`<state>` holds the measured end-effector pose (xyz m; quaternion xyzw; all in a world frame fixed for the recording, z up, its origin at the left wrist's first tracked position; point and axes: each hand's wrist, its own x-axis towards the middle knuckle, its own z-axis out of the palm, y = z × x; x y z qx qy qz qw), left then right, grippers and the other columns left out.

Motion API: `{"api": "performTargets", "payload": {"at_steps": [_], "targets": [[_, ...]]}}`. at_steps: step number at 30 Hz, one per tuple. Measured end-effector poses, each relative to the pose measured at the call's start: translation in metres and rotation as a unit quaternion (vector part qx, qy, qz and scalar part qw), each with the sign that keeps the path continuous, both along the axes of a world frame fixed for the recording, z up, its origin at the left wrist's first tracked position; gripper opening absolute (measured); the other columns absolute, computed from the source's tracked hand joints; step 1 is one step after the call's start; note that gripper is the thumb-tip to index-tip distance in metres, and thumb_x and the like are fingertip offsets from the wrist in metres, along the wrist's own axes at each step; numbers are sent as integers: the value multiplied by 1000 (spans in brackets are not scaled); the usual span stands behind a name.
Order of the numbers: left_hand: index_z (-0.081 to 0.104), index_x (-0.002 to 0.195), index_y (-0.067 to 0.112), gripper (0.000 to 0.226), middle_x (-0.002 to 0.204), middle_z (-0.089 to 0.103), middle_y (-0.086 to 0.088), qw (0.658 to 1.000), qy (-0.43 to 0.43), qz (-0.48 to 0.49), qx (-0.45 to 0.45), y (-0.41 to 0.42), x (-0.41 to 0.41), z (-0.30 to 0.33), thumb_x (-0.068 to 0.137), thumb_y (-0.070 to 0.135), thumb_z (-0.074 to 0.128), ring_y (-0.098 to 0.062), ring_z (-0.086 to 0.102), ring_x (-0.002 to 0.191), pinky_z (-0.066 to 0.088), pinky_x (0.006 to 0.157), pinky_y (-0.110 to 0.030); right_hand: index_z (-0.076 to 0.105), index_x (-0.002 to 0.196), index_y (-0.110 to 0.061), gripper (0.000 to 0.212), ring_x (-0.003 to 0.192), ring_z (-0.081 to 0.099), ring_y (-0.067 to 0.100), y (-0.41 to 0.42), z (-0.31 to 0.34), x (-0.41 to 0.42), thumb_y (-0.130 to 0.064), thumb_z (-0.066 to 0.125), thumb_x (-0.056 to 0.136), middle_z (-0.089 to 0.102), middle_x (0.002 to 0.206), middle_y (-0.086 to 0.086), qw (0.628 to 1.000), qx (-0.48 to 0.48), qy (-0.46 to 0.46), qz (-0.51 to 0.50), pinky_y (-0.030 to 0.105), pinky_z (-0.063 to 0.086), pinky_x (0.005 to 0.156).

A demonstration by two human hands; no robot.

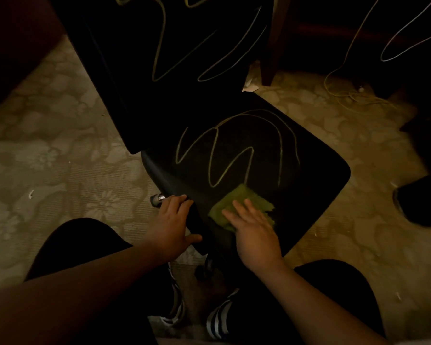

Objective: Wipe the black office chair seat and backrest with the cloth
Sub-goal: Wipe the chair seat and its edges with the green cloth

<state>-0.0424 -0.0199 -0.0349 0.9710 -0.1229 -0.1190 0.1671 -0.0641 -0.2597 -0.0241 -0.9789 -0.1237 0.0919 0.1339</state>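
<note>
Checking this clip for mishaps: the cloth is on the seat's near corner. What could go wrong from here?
What looks like a caster shows beside the seat; a hard push may roll it away if the left hand loses its grip on the edge. The right hand only lies flat on the cloth, which could slide out and smear the yellow lines.

Floral-patterned beige carpet. Yellow cable coiled loosely on it, upper right. Dark wooden furniture leg nearby, paper scraps at its foot. Dark shoe far right. Striped sandals bottom centre.
</note>
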Motion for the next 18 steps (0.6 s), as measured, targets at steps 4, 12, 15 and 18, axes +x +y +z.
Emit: {"api": "performTargets", "payload": {"at_steps": [4,12,15,18], "targets": [[46,148,21,76,149,43,-2,999,-30,-16,-10,12,11,6,86,60,67,-25,39,140,39,115,-40,33,153,-39,65,154,10,23,-35,-3,20,-10,46,95,21,166,-4,990,14,7,-143,50,23,121],[20,161,16,90,171,11,-9,999,19,36,28,25,27,7,94,62,57,-31,4,158,19,126,-45,30,155,-33,68,154,6,28,-53,1,47,-8,47,94,17,167,1,963,-12,31,-267,49,15,123],[22,160,11,92,169,16,-12,998,12,55,40,11,22,4,93,64,56,-35,6,157,17,126,-46,30,156,-30,70,154,5,32,-30,1,43,-9,50,92,16,167,5,970,-31,20,-238,47,9,122],[22,160,10,93,168,17,-13,996,-4,72,45,-1,14,-2,93,67,51,-37,6,157,19,126,-47,27,156,-31,72,154,0,29,-2,1,32,-9,53,93,13,168,4,994,-22,22,-106,44,2,125]]}}
